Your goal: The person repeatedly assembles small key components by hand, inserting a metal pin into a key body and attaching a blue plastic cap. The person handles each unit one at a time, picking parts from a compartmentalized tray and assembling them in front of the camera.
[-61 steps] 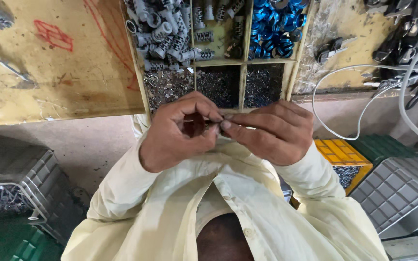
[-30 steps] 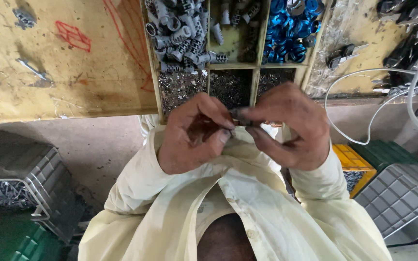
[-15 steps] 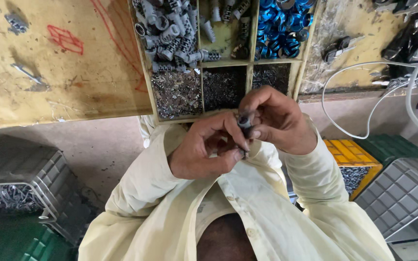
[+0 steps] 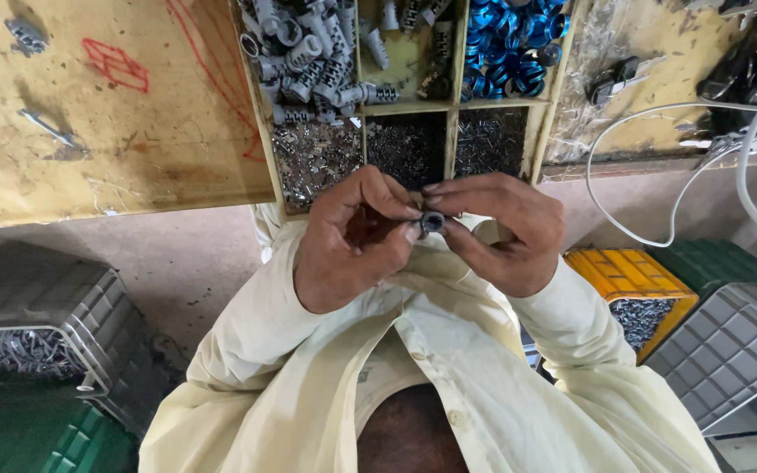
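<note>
Below the wooden tray (image 4: 266, 131) of dull metal bits and shiny blue rings (image 4: 510, 39), the left hand (image 4: 352, 241) and right hand (image 4: 501, 229) pinch one small dark round part (image 4: 432, 222) together, now lower than before.

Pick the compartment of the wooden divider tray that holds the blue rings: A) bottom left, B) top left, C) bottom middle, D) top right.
D: the blue rings fill the top right compartment of the wooden tray, while the top left one holds grey cylindrical parts and the bottom ones hold small metal bits.
</note>
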